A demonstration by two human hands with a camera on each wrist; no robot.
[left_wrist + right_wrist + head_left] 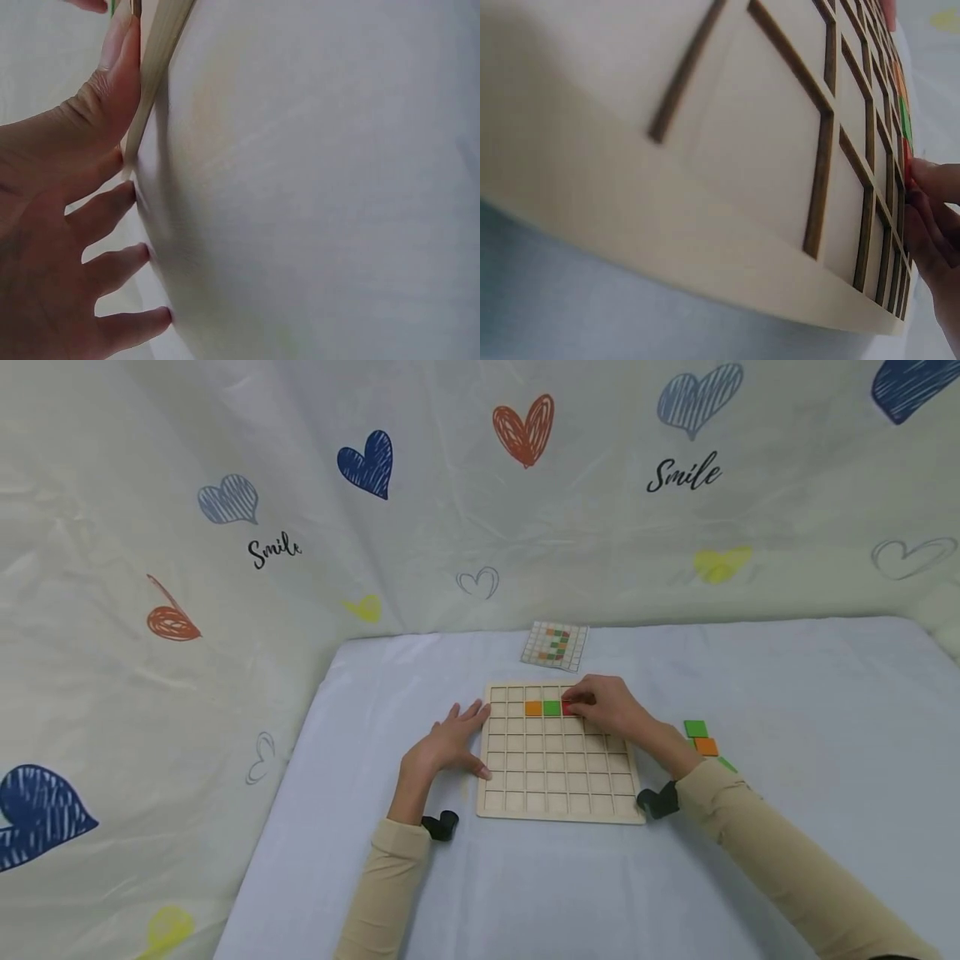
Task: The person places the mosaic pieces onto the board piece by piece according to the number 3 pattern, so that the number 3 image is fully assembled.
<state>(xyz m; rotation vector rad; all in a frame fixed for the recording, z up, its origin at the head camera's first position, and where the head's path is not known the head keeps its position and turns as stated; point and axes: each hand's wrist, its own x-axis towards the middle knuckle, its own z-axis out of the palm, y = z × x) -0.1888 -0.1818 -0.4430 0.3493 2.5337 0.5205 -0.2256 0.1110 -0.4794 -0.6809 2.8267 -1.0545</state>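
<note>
A wooden grid board (558, 783) lies flat on the white cloth. In its second row from the far edge sit an orange tile (533, 708), a green tile (552, 708) and a red tile (567, 708), side by side. My right hand (611, 706) pinches the red tile at its cell, thumb and fingertips covering part of it; the right wrist view shows the fingertips right at the red tile (907, 156). At the board's left edge rests my left hand (446, 742), fingers spread. The left wrist view shows its thumb (120, 82) against the board's side.
Beyond the board lies a pattern card (555, 646) printed with a small coloured grid. Right of the board are loose tiles, among them a green one (695, 728) and an orange one (706, 747), partly hidden by my right forearm. A printed curtain (427, 527) hangs behind the table.
</note>
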